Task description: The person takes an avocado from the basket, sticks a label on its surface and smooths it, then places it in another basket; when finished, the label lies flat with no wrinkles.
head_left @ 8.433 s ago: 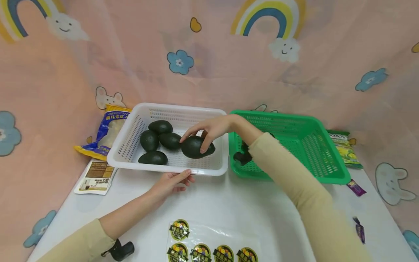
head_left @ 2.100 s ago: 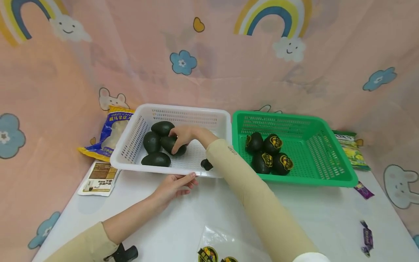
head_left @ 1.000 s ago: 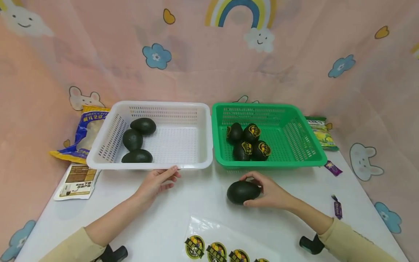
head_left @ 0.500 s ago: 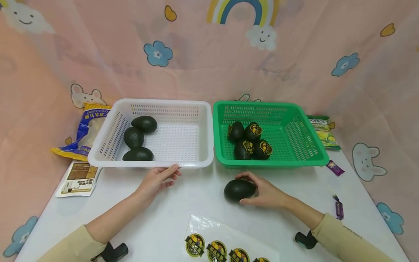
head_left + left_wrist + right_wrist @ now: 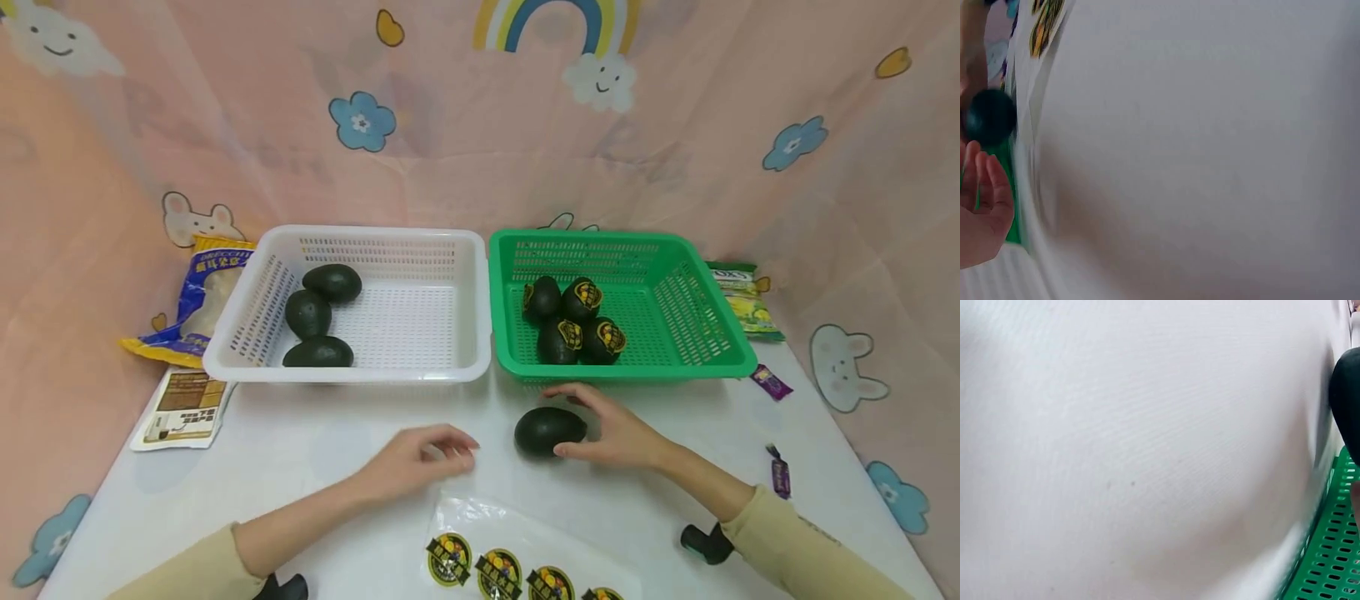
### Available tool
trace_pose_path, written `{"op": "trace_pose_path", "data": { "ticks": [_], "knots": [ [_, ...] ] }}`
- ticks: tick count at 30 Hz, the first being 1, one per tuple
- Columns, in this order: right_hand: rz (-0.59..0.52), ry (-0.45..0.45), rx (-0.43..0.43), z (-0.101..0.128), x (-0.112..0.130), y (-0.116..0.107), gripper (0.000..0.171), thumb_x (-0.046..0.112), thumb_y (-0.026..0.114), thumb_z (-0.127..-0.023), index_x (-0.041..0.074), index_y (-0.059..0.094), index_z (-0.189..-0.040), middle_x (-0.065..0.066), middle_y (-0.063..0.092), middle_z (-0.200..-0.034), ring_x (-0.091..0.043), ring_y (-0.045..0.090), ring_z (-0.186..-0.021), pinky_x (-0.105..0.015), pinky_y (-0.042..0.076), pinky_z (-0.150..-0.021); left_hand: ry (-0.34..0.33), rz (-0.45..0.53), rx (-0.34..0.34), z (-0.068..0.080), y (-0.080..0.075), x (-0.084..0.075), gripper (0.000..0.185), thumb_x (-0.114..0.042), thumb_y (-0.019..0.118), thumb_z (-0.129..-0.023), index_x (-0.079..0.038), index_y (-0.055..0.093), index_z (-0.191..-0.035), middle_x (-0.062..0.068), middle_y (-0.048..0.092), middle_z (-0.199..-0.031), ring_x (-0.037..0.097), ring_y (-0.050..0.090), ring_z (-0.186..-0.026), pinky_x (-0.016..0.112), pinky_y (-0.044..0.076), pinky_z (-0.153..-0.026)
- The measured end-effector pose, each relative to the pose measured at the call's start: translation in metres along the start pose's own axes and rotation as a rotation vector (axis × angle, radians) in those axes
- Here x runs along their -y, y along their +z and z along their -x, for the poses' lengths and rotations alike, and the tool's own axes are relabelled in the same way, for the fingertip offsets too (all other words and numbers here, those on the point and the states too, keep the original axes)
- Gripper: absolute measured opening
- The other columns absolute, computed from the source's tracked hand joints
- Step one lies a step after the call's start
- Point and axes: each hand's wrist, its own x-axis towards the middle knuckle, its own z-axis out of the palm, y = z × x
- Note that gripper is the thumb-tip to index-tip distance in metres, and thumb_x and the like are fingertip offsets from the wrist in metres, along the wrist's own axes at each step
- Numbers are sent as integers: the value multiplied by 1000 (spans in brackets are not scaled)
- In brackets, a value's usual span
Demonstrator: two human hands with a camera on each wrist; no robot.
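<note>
One dark avocado out on the tabletop, between baskets and sticker sheet

Head view: the right hand (image 5: 618,433) cups the avocado (image 5: 549,431) on the tabletop (image 5: 315,450), just before the green basket (image 5: 720,367), where four stickered avocados (image 5: 576,323) already lie; three bare ones (image 5: 318,312) wait in the white basket (image 5: 420,371) left of the green basket; the left hand (image 5: 420,458), loosely curled and holding nothing, hovers near the sticker sheet (image 5: 517,550), so roughly half seems done. Left wrist view: relaxed fingers (image 5: 985,187), avocado (image 5: 988,117) beyond. Right wrist view: only the avocado's edge (image 5: 1347,387) and green basket (image 5: 1329,556); the hand itself cannot be told.
</note>
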Motion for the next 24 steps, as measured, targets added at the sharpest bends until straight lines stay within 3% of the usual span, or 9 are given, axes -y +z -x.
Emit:
{"op": "trace_pose_path", "data": {
  "ticks": [2, 4, 6, 8, 11, 15, 24],
  "knots": [
    [38, -16, -18, 0, 3, -1, 65, 31, 81, -81, 18, 51, -137, 4, 52, -138, -16, 44, -130, -44, 37, -106, 194, -256, 163, -2, 22, -5, 39, -41, 59, -97, -14, 65, -124, -2, 65, -117, 12, 59, -107, 29, 50, -88],
    [63, -36, -24, -1, 5, -2, 64, 32, 81, -82, 17, 51, -137, 5, 52, -138, -15, 43, -131, -43, 37, -106, 370, -472, 274, -5, 41, -8, 47, -46, 56, -97, -15, 60, -131, -5, 58, -130, 8, 52, -119, 25, 45, -96],
    [80, -57, -23, -2, 8, -2, 64, 33, 80, -82, 16, 51, -137, 4, 52, -138, -14, 41, -132, -42, 36, -107, 489, -639, 327, -6, 54, -10, 55, -50, 54, -97, -13, 54, -138, -3, 52, -138, 8, 45, -127, 24, 41, -101],
    [82, -79, -21, -3, 10, -2, 64, 32, 80, -82, 14, 51, -137, 2, 52, -138, -16, 41, -132, -41, 36, -107, 538, -724, 335, -8, 62, -10, 61, -50, 58, -95, -11, 49, -141, -1, 50, -139, 10, 45, -126, 22, 39, -101],
    [95, -80, -30, -4, 12, -1, 62, 31, 79, -83, 17, 52, -137, 4, 51, -139, -16, 41, -131, -42, 36, -106, 524, -763, 312, -11, 65, -10, 64, -47, 67, -89, -11, 51, -140, -3, 54, -128, 9, 48, -116, 19, 41, -95],
    [153, -53, -58, -7, 13, 0, 59, 29, 80, -83, 21, 53, -135, 8, 52, -137, -15, 44, -129, -45, 40, -102, 446, -687, 320, -13, 61, -9, 55, -42, 74, -85, -16, 59, -132, -8, 57, -111, 4, 49, -101, 13, 41, -85],
    [348, -132, -93, -16, 6, 8, 61, 26, 84, -78, 14, 56, -131, -1, 56, -130, -21, 52, -121, -43, 46, -96, 299, -340, 369, -12, 39, -6, 26, -23, 76, -87, -17, 70, -112, -14, 60, -99, -5, 54, -90, 12, 45, -79]
  ]
}}
